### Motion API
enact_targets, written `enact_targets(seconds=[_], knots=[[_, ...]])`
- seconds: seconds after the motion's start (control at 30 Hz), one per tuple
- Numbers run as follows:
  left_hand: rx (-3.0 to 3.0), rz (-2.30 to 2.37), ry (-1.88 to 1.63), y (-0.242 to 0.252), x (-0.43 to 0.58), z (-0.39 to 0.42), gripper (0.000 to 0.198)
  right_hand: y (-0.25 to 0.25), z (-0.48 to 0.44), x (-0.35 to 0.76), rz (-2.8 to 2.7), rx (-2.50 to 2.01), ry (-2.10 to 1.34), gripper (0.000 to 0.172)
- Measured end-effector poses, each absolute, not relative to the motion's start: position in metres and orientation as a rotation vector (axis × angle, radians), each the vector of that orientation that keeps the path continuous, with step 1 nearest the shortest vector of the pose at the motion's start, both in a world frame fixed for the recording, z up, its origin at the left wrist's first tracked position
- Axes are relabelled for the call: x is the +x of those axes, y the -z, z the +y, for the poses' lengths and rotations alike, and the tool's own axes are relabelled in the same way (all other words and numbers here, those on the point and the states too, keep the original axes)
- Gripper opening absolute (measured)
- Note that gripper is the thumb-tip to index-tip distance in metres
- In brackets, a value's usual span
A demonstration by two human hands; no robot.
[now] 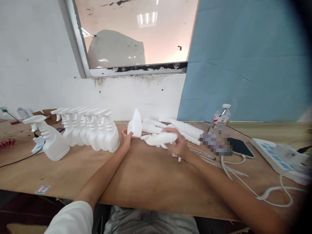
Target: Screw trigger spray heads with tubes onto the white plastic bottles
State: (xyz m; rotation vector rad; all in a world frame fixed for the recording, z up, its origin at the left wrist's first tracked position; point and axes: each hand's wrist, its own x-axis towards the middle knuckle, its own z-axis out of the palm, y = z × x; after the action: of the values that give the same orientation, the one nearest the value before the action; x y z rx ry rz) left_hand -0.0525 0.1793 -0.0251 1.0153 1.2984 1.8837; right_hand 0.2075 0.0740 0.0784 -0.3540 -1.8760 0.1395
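My left hand [126, 138] is closed at the lower left side of an upright white plastic bottle [136, 125] with a narrow top and no trigger head. My right hand [179, 145] is bent over the white pieces at the middle of the table, its fingers closed on a motion-blurred white plastic part [170, 132] whose exact kind I cannot tell. Just left of it lie small white plastic pieces [152, 140], perhaps trigger heads. Behind them several white bottles [187, 129] lie on their sides.
Several white spray bottles with trigger heads [101, 131] stand in a row at left, one apart [54, 144]. At right are a clear water bottle [220, 121], a pen [206, 155], a phone [240, 147], a power strip [278, 161] and loose white cables [265, 196].
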Motion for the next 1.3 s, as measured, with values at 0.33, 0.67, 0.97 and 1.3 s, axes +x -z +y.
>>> enact_targets(seconds=[0.33, 0.67, 0.97, 1.3], knots=[[1.21, 0.845, -1.557, 0.019, -0.036, 0.13, 0.042, -0.215, 0.071, 0.237, -0.97, 0.064, -0.556, 0.016], [1.348, 0.698, -1.369, 0.016, -0.033, 0.125, 0.043, -0.214, 0.062, 0.246, -0.968, -0.04, -0.659, 0.023], [1.405, 0.575, -1.242, 0.011, -0.031, 0.116, 0.05, -0.214, 0.065, 0.241, -1.044, -0.071, -0.738, 0.025], [1.438, 0.507, -1.052, 0.012, -0.009, 0.102, 0.059, -0.172, 0.104, 0.213, -1.508, -0.452, -0.982, 0.028]])
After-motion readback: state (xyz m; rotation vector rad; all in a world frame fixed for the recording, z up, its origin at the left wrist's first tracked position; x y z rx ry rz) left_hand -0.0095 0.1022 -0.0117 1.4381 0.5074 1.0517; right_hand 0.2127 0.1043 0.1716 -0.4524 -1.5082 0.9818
